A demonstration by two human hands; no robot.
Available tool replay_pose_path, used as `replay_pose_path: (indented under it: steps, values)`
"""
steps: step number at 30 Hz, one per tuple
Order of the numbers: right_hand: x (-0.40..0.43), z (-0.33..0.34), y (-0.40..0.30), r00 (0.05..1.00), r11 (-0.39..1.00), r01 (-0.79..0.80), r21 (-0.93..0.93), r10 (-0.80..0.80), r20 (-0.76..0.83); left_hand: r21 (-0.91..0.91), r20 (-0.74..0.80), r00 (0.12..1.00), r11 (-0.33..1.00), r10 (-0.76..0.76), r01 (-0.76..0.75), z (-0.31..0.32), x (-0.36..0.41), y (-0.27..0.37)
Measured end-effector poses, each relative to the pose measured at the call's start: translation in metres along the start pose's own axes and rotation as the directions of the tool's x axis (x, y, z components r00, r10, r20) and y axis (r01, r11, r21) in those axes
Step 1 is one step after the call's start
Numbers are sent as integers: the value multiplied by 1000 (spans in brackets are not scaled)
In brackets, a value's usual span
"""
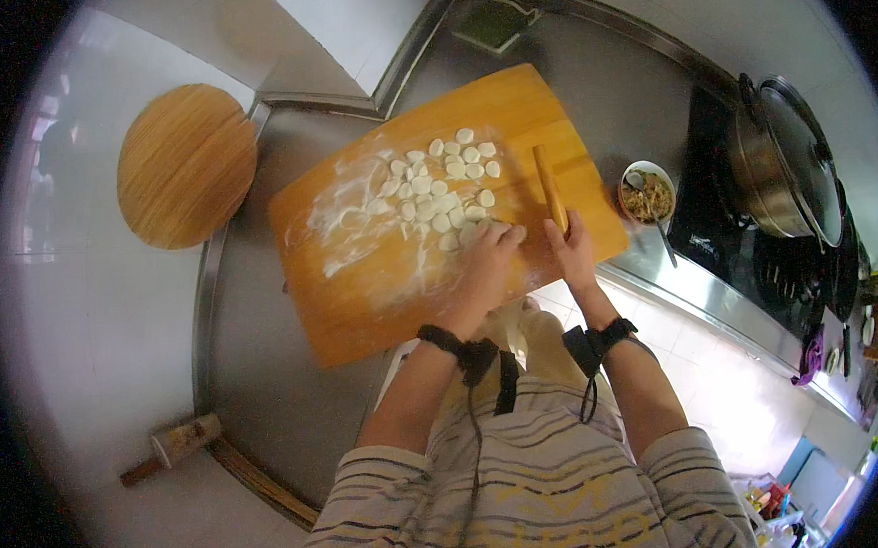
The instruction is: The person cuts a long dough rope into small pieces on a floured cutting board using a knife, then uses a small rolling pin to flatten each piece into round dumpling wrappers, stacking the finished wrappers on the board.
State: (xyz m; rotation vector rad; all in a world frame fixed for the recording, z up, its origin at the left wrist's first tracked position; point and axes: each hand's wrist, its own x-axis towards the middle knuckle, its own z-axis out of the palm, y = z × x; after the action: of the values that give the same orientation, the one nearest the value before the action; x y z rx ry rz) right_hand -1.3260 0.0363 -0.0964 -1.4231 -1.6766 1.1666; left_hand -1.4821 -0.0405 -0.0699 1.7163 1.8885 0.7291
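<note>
On a floured wooden board [381,306] lie several small dough pieces [440,222] in a loose group. My left hand [490,257] rests at the near edge of this group, its fingers over pale dough; whether it grips a piece is unclear. My right hand [574,250] is around the near end of a wooden rolling pin [551,188], which lies lengthwise on the right part of the board. White flour [341,219] is smeared over the board's left half. A bowl of filling [649,199] with spoons stands just right of the board.
A round wooden board [188,167] leans against the wall at the left. Beyond the bowl, a large lidded metal pot [779,163] stands on the black hob [701,211]. A green-and-white item [494,23] lies at the back of the steel counter [591,62].
</note>
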Motion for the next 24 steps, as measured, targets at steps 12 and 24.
replay_pose_path:
  steps: [12,24]
  values:
    - [-8,3,27,990,996,91,25,-88,-109,202,-217,976,979,27,18,-10,-54,-47]
    - [-4,4,26,997,989,72,127,-72,-7,372,-267,954,899,-134,230,-38,-93,-64]
